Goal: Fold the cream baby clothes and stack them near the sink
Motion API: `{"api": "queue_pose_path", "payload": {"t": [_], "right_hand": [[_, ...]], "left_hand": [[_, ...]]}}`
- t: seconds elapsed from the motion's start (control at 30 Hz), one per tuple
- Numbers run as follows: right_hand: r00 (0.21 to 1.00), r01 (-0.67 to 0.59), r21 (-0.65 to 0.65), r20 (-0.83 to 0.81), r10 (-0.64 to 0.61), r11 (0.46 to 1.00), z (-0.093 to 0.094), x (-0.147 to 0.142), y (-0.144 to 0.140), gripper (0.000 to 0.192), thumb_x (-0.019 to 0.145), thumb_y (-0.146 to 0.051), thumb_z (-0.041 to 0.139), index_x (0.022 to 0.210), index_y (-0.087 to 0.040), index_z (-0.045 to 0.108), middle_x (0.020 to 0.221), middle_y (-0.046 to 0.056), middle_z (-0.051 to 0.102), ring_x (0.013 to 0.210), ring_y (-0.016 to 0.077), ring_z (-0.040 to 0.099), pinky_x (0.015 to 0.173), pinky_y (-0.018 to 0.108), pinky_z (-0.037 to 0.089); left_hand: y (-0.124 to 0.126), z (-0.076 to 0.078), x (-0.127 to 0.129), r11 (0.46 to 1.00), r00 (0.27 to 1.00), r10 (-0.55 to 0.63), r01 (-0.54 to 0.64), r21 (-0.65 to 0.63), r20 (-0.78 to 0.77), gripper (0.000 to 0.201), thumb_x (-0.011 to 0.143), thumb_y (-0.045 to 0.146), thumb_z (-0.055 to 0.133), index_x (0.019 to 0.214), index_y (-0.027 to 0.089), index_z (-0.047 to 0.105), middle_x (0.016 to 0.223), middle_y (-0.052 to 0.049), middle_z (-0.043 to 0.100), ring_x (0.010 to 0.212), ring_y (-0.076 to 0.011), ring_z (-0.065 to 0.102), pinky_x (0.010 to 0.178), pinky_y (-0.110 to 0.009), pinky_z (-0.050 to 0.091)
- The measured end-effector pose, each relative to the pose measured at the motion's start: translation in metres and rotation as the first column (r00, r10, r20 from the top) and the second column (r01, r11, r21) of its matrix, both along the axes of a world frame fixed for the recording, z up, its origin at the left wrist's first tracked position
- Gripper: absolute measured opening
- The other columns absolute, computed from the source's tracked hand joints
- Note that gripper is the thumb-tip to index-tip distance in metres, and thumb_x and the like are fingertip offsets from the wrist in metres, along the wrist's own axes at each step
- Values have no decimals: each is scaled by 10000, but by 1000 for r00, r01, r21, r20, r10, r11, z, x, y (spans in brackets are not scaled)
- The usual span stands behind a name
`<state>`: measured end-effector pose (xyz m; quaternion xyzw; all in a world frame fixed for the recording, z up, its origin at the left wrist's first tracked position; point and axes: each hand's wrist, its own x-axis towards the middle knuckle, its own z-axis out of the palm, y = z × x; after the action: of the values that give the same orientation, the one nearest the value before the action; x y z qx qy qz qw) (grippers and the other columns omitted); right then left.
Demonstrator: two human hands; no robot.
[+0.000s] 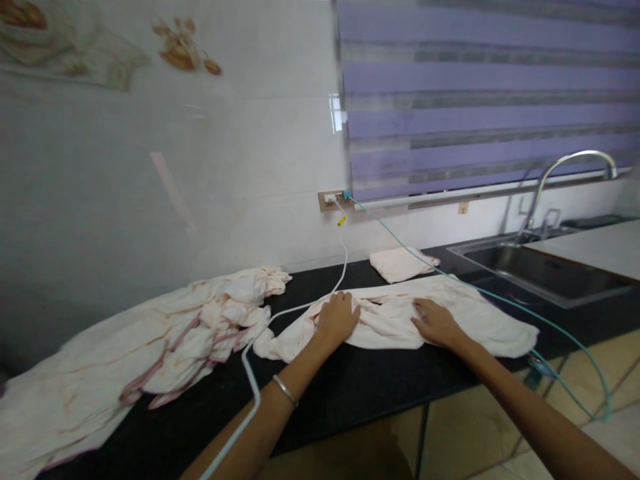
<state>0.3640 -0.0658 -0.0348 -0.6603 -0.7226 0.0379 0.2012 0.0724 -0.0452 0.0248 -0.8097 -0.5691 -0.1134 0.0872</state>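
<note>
Cloth [395,320], pale and rumpled, lies spread on the black countertop [360,387] in front of the person, between a heap of stained cloths [165,333] to the left and the sink [545,267] to the right. Left hand [337,319] rests flat on its left part, fingers spread and pressing down, gripping nothing. Right hand [436,322] lies palm down on the middle of it, fingers loosely extended, also holding nothing. A white cable [344,263] and a teal cable [450,277] run from the wall socket [334,199] across the cloth. A folded cloth [400,263] sits just behind, near the wall.
</note>
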Motion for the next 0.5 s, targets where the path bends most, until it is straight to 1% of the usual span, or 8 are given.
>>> {"api": "queue_pose_path", "payload": {"t": [0.07,0.13,0.17,0.23,0.3,0.37,0.4,0.5], "right_hand": [[997,-35,-77,70,40,996,2,8,-6,624,935,-477,537,1500,-214,508,1594,152,444,1479,370,366,1160,604,318],[989,-81,-143,111,97,986,3,16,-13,699,935,-576,509,1551,-248,465,1654,124,354,1529,411,266,1181,652,255],[986,-102,-165,116,122,981,3,20,-16,726,931,-604,503,1567,-258,448,1669,113,324,1539,419,238,1195,648,233],[981,-138,-189,110,160,972,2,26,-21,748,928,-626,499,1587,-280,422,1688,87,279,1552,418,204,1222,623,201],[977,-170,-197,94,191,966,1,32,-26,747,931,-632,492,1596,-302,404,1695,66,260,1562,405,180,1236,609,182],[970,-212,-196,78,231,957,0,37,-29,737,937,-631,487,1598,-317,399,1689,55,277,1567,386,176,1245,596,174],[966,-231,-192,73,248,954,-1,39,-31,728,939,-628,491,1594,-321,405,1682,55,294,1567,377,182,1249,586,174],[960,-259,-164,69,273,952,-4,43,-33,704,941,-621,511,1576,-327,438,1661,60,344,1563,360,211,1254,562,188]], "left_hand": [[3,0,-19,999,999,53,-53,-4,2,439,1034,442,376,1306,154,567,1336,-169,597,1226,-304,552,1021,-436,448],[4,-3,-37,998,998,67,-67,-4,14,509,1025,482,393,1411,172,509,1445,-169,544,1308,-314,510,1065,-438,416],[3,-6,-47,997,997,70,-70,-20,22,547,1022,513,388,1458,194,475,1503,-158,506,1351,-322,481,1080,-447,403],[1,-11,-65,991,995,93,-88,-97,42,602,1021,583,339,1508,243,431,1573,-122,454,1402,-333,444,1092,-474,394],[1,-13,-82,976,991,106,-88,-200,77,607,1029,608,269,1501,270,444,1583,-85,459,1415,-313,445,1098,-467,395],[3,-10,-96,966,985,84,-43,-256,151,567,1045,559,259,1463,257,495,1561,-69,496,1416,-268,456,1115,-411,387],[4,-8,-102,962,973,79,-18,-272,217,534,1047,522,296,1424,231,538,1522,-79,540,1396,-256,479,1107,-380,395],[10,2,-113,945,888,135,19,-327,441,409,1017,426,462,1218,139,674,1253,-113,712,1208,-270,604,992,-347,466]]}}
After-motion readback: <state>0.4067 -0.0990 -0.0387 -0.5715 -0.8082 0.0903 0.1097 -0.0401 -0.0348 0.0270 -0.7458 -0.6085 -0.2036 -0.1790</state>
